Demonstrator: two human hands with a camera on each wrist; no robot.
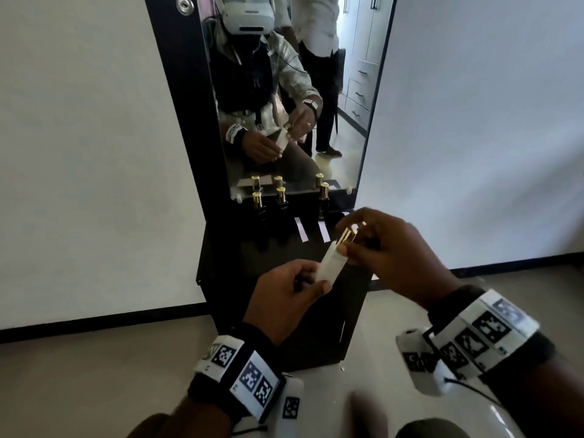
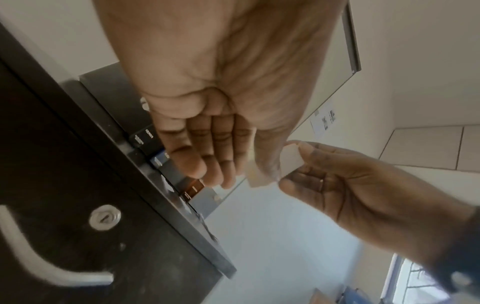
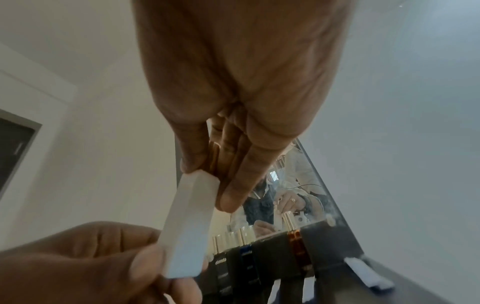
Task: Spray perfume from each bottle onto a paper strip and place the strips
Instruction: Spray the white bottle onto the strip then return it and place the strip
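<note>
L hand (image 1: 286, 287) pinches the lower end of a white frosted rectangular perfume bottle (image 1: 329, 263), thumb against curled fingers. R hand (image 1: 384, 248) curls round its shiny gold cylindrical cap (image 1: 346, 236), bottle held tilted in mid-air above the dark wooden cabinet top (image 1: 271, 257). Risk: cap releases w/ a jerk and the bottle slips from that thin end grip. Beyond, two white paper strips (image 1: 301, 229) lie flat near three dark gold-capped bottles (image 1: 281, 199) at the mirror; a swinging elbow could scatter them.

The head view looks forward and down from above at both hands and a mirror (image 1: 294, 99). Each wrist view looks close along its own palm, upward. All three share the white bottle (image 1: 330, 263) (image 2: 291, 159) (image 3: 189, 226) held between the hands
</note>
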